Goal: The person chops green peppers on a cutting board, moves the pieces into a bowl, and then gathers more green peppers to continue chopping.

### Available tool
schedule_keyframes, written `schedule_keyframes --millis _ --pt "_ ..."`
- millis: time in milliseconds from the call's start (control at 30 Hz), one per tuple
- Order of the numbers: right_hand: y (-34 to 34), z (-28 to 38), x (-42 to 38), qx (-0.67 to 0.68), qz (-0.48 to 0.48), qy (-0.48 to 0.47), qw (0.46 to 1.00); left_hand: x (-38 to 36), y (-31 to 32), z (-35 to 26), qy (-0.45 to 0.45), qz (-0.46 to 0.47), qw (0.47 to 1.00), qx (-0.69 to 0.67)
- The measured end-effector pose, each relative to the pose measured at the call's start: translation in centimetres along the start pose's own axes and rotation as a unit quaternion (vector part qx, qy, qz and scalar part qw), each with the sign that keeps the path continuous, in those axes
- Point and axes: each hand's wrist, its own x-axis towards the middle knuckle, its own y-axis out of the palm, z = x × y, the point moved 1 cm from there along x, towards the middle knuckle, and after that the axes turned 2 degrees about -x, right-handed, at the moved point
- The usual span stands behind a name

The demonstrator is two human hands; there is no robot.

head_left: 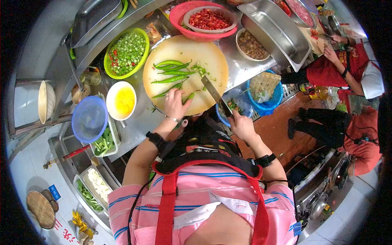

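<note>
A round pale cutting board (204,53) lies on the steel counter with several long green chillies (173,71) across it and a small heap of chopped green pieces (201,69). My left hand (175,104) rests on the board's near edge, fingers pressing on a green chilli (188,96). My right hand (241,124) grips the handle of a cleaver (214,93), whose blade angles over the board's right side, lifted above the chillies.
A green basket of chopped green chilli (126,53), a red bowl of chopped red chilli (208,19), a white bowl with yellow liquid (121,101), a blue lid (89,119) and steel trays (277,32) surround the board. Two people in red stand at right (347,69).
</note>
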Motion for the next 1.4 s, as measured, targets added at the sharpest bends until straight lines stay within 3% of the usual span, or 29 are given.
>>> schedule_keyframes --millis 100,267,500,733,800,933,1233,1267,1333,1400 --pt "0.3 0.7 -1.0 -0.013 0.028 -0.021 0.999 -3.0 -0.5 0.0 -0.081 0.034 0.996 -0.022" --pt "0.3 2.5 -0.6 -0.051 0.024 -0.091 0.994 -3.4 0.7 -0.5 -0.105 0.034 0.994 -0.028" --pt "1.5 4.0 1.7 -0.132 0.101 -0.051 0.985 -3.1 1.4 0.7 -0.078 0.008 0.996 -0.035" --pt "0.4 2.3 0.7 -0.072 0.041 -0.048 0.995 -3.0 0.3 3.3 -0.052 0.029 0.995 -0.079" --pt "0.8 3.2 1.5 -0.072 0.051 -0.06 0.994 -2.8 0.2 3.8 -0.011 0.045 0.994 -0.097" --pt "2.3 4.8 3.0 -0.094 0.063 -0.065 0.992 -2.3 0.1 3.7 -0.009 0.05 0.994 -0.099" --pt "2.5 5.1 3.4 -0.128 0.095 -0.039 0.986 -0.1 -1.7 3.8 0.098 0.026 0.994 0.027" --pt "2.8 5.1 3.4 -0.129 0.1 -0.036 0.986 -0.2 -1.5 4.1 0.102 0.025 0.994 0.027" --pt "2.1 5.1 3.1 -0.135 0.102 -0.036 0.985 -0.4 -0.9 5.1 0.016 0.087 0.996 -0.027" --pt "1.7 5.1 2.6 -0.142 0.109 -0.037 0.983 -0.7 -0.4 5.5 0.025 0.087 0.995 -0.028"
